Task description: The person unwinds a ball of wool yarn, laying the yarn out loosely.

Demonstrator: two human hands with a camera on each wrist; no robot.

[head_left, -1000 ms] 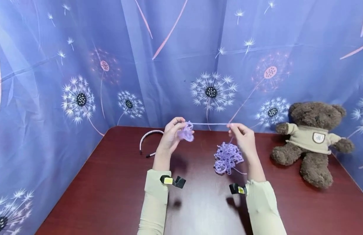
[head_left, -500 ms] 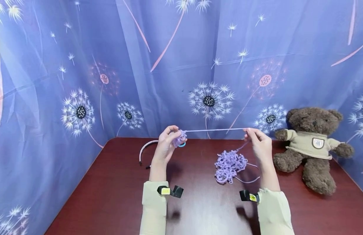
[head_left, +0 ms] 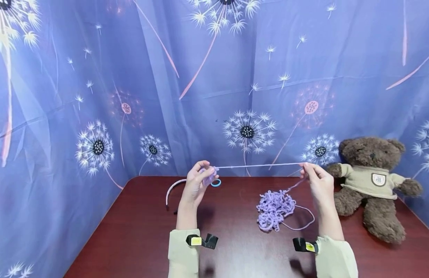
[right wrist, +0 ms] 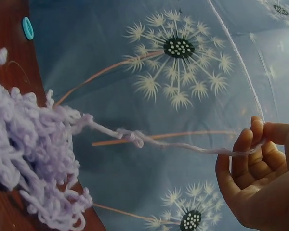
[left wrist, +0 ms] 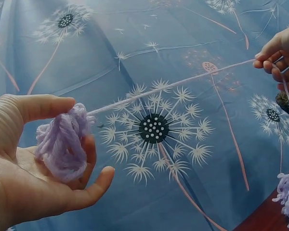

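Note:
My left hand (left wrist: 43,159) holds a small wound bundle of lilac yarn (left wrist: 65,142), thumb pressed on its top and fingers curled beneath. A taut yarn strand (head_left: 259,165) runs from the bundle across to my right hand (head_left: 318,183), raised above the table. There the thumb and fingertips pinch the strand, as the right wrist view shows. From that pinch the yarn drops, with a small knot in it, to a loose tangled yarn pile (head_left: 275,208) on the table. A loop of yarn curves out at the pile's right side.
Behind my left hand lie a white headband (head_left: 170,191), partly hidden by the wrist, and a light-blue ring (head_left: 216,183). A brown teddy bear (head_left: 372,185) in a beige sweater sits at the right of the dark red table (head_left: 131,231). A blue dandelion-print curtain (head_left: 200,127) hangs behind.
My right hand has moved right, away from the left, lengthening the taut strand. The left hand has shifted slightly left. More of the blue ring shows, and the head view has tilted up.

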